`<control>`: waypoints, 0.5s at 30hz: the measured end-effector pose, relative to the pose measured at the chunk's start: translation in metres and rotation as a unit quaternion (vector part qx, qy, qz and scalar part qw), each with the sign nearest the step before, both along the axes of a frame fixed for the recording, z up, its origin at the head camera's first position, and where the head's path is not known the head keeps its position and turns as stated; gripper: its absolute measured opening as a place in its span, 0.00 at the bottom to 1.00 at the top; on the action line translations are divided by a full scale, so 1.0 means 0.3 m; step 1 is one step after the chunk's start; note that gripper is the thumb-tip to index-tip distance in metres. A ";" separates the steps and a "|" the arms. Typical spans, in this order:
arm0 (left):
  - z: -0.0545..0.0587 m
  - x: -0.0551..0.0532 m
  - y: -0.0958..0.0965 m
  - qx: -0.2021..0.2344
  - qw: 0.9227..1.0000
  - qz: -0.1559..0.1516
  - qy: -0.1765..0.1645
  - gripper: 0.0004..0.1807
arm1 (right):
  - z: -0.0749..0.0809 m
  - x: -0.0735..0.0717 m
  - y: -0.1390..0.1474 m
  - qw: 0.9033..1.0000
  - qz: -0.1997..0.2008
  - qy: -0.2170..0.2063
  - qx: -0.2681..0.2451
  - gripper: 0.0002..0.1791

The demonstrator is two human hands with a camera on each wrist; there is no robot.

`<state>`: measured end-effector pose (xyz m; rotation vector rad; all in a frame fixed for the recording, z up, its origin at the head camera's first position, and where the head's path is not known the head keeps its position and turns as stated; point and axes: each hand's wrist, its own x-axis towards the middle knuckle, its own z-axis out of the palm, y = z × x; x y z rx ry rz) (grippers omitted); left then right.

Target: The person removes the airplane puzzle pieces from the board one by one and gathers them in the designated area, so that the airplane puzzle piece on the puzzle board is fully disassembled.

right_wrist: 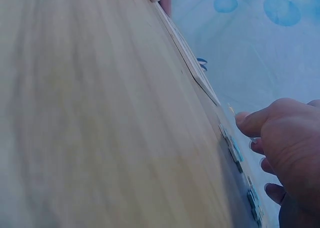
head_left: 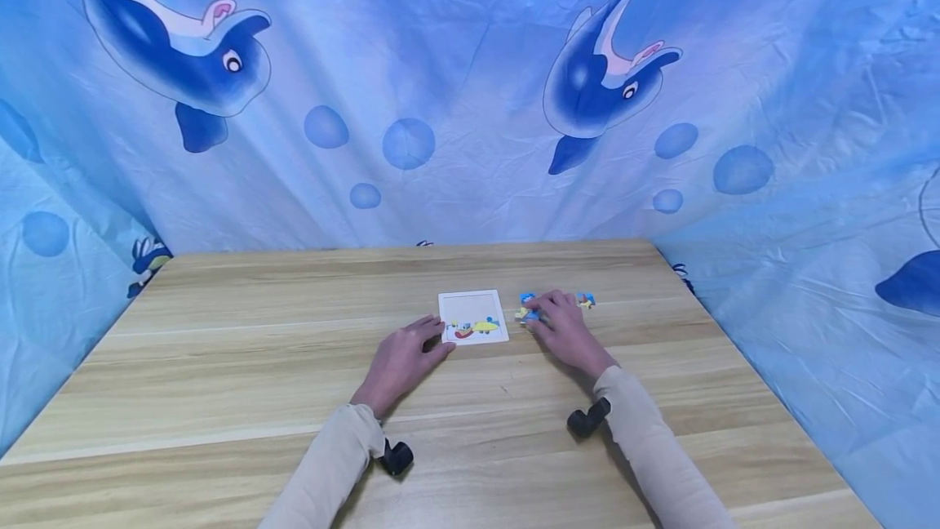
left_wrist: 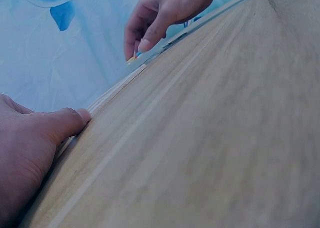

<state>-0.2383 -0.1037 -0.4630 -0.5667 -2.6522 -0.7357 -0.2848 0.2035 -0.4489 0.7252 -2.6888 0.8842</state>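
Note:
A square white puzzle tray lies flat on the table, with yellow, red and blue pieces fitted along its near side and a bare upper area. My left hand rests at the tray's left side, thumb at the near left corner and fingers along the edge. Just right of the tray, my right hand pinches a small jigsaw piece between thumb and fingertips; yellow and blue show on it. Under and beside that hand lie more jigsaw pieces, partly hidden by its fingers in the head view.
A loose blue, red and yellow piece lies beyond the right hand. The wood-grain table meets a blue dolphin-print curtain at the back and sides. Each wrist carries a small black camera.

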 end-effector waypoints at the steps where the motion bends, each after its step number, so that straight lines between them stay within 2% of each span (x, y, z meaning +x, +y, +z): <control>1: -0.001 0.000 0.000 0.000 1.000 0.000 0.000 0.24 | -0.001 0.001 0.004 1.000 -0.001 0.003 0.001 0.16; 15: 0.002 0.001 0.001 0.002 1.000 0.003 -0.008 0.25 | -0.010 0.010 0.069 1.000 -0.013 0.027 0.003 0.17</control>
